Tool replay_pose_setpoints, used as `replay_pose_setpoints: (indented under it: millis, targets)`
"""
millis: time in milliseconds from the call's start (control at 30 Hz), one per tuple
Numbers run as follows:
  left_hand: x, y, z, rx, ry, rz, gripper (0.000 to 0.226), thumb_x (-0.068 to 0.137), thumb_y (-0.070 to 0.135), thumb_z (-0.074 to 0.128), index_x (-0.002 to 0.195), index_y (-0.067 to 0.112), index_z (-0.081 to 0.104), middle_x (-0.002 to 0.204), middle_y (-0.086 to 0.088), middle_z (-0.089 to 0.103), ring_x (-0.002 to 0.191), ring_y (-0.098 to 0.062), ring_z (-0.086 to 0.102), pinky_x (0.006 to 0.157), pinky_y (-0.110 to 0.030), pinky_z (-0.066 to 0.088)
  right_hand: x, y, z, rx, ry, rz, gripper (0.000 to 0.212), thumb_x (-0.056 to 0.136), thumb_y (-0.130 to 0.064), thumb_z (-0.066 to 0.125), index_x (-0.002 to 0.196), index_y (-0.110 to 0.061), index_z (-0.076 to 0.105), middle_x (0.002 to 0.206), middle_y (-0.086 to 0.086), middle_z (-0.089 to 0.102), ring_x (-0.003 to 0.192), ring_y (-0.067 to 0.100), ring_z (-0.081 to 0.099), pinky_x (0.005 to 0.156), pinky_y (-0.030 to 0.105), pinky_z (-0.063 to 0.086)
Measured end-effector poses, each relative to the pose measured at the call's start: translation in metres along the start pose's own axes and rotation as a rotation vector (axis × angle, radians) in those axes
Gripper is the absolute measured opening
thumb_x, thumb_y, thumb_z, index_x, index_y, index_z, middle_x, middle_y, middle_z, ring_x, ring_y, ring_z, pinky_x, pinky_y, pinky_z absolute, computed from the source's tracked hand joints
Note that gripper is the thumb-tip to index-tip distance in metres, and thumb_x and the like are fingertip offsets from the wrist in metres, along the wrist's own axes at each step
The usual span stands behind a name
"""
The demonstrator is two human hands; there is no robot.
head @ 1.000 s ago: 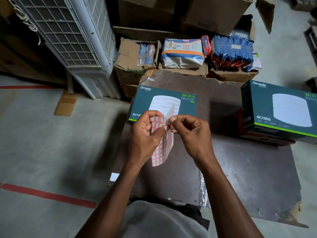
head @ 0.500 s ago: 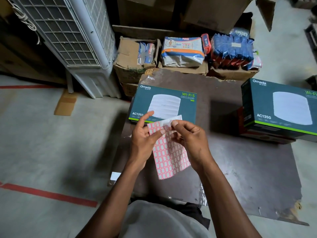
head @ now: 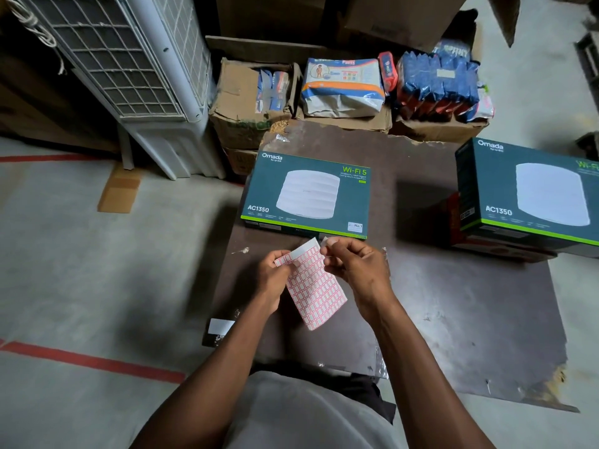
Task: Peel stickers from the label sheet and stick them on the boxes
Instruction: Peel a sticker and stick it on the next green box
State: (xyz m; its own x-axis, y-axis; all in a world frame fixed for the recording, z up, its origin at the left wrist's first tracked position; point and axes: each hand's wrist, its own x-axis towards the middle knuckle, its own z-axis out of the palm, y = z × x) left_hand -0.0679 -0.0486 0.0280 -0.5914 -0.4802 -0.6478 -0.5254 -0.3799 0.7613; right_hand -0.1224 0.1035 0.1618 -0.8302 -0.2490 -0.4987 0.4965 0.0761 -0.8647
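A label sheet (head: 316, 291) with rows of small red-bordered stickers hangs over the dark board, held at its upper left edge by my left hand (head: 274, 281). My right hand (head: 358, 270) pinches a small white sticker (head: 325, 241) between thumb and forefinger, just off the sheet's top right corner. A dark green Omada box (head: 306, 194) lies flat directly beyond my hands, its front edge almost touching them. A second green Omada box (head: 531, 197) sits at the right on top of a red box.
The dark brown board (head: 453, 303) lies on the concrete floor (head: 81, 270). Cardboard cartons (head: 241, 102) with packaged goods line its far edge. A white air cooler (head: 136, 66) stands at the back left. A red floor line (head: 97, 361) runs at the lower left.
The sheet has turned from edge-on to flat and dropped lower. My right hand has pulled a sticker off its top corner. Both hands have moved down, uncovering the near box.
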Motion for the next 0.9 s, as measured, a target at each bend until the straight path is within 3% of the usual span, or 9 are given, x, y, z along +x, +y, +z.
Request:
replay_pose_setpoints:
  millis: [67,200,300,400,567,633,700,800,900]
  targets:
    - [0.01,-0.011,-0.006,0.083,0.04,-0.016,0.021,0.09,0.002,0.071,0.105,0.015,0.067,0.101,-0.01,0.074,0.087,-0.021,0.066,0.072,-0.032,0.054,0.003,0.004,-0.001,-0.017,0.001,0.016,0.012,0.095,-0.019,0.072,0.094,-0.012,0.081,0.085,0.007,0.077,0.071,0.015,0.066,0.084,0.041,0.062]
    - [0.025,-0.027,-0.017,0.338,0.043,0.02,0.024,0.088,0.007,0.076,0.112,0.008,0.069,0.104,-0.011,0.075,0.085,-0.02,0.067,0.067,-0.026,0.053,0.01,0.014,-0.002,-0.08,0.037,0.041,0.011,0.095,-0.02,0.072,0.088,-0.021,0.08,0.071,-0.01,0.072,0.064,0.009,0.058,0.069,0.028,0.059]
    - [0.038,-0.033,-0.025,0.538,0.014,-0.002,0.035,0.081,0.024,0.083,0.112,0.013,0.072,0.11,-0.009,0.077,0.098,-0.026,0.072,0.085,-0.039,0.059,0.017,0.02,-0.004,-0.114,0.017,0.067,0.011,0.095,-0.023,0.073,0.086,-0.022,0.079,0.075,-0.012,0.075,0.075,0.014,0.062,0.071,0.029,0.058]
    - [0.066,-0.049,-0.031,0.718,0.102,0.053,0.079,0.065,0.059,0.074,0.134,0.023,0.062,0.135,-0.009,0.064,0.122,-0.03,0.062,0.104,-0.048,0.05,0.029,0.025,-0.006,-0.139,0.008,0.082,0.015,0.096,-0.023,0.072,0.083,-0.02,0.078,0.073,-0.013,0.075,0.074,0.012,0.064,0.074,0.031,0.056]
    - [0.07,-0.004,-0.027,0.519,0.245,0.199,0.054,0.077,0.048,0.075,0.127,0.034,0.059,0.131,-0.005,0.063,0.122,-0.026,0.057,0.103,-0.05,0.048,0.063,0.03,-0.009,-0.19,0.029,0.059,0.015,0.094,-0.024,0.074,0.079,-0.022,0.078,0.085,-0.009,0.078,0.087,0.013,0.068,0.082,0.035,0.055]
    - [0.075,0.018,-0.029,0.506,0.328,0.243,0.061,0.072,0.061,0.067,0.127,0.039,0.054,0.131,-0.004,0.06,0.122,-0.028,0.056,0.104,-0.051,0.047,0.082,0.031,-0.01,-0.21,0.03,0.036,0.014,0.093,-0.023,0.076,0.079,-0.02,0.078,0.086,-0.007,0.078,0.084,0.007,0.067,0.08,0.029,0.052]
    - [0.079,0.04,-0.028,0.521,0.364,0.226,0.064,0.079,0.052,0.071,0.138,0.037,0.05,0.141,-0.008,0.051,0.13,-0.033,0.048,0.11,-0.049,0.042,0.102,0.031,-0.011,-0.227,0.03,0.013,0.014,0.091,-0.017,0.077,0.078,-0.017,0.077,0.082,-0.006,0.077,0.077,0.001,0.067,0.08,0.024,0.051]
    - [0.092,0.067,-0.02,0.568,0.35,0.187,0.075,0.088,0.042,0.072,0.154,0.029,0.038,0.155,-0.011,0.037,0.139,-0.038,0.037,0.117,-0.045,0.033,0.137,0.035,-0.015,-0.283,0.041,-0.034,0.021,0.088,-0.014,0.079,0.069,-0.02,0.075,0.089,-0.001,0.074,0.096,0.011,0.066,0.095,0.029,0.046]
    - [0.108,0.082,-0.015,0.6,0.343,0.173,0.084,0.09,0.045,0.069,0.16,0.025,0.027,0.162,-0.011,0.029,0.145,-0.038,0.029,0.119,-0.043,0.026,0.161,0.037,-0.02,-0.331,0.042,0.013,0.019,0.086,-0.015,0.08,0.068,-0.019,0.073,0.11,0.007,0.073,0.127,0.013,0.05,0.102,0.023,0.032]
